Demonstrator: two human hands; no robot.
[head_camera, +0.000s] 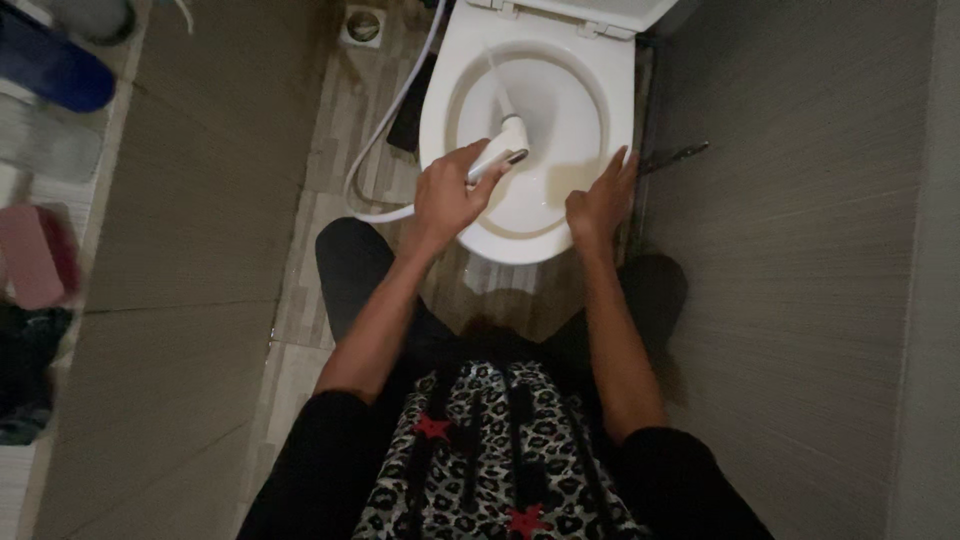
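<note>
You are gripping the white spray nozzle (503, 150) in your left hand (447, 196), fingers clenched around its handle, and you are holding it just over the near left part of the white toilet bowl (440, 110). A thin stream of water (497, 82) is running from the nozzle head toward the far inside of the bowl. The white hose (392, 110) is trailing from under your left hand, looping across the tiled floor (345, 120) beside the bowl and going up out of view. Your right hand (600, 200) is holding nothing; it is lying flat, fingers extended, on the bowl's near right rim. The seat lid (585, 12) is standing raised at the far end. A round floor drain (363, 25) is sitting left of the bowl.
</note>
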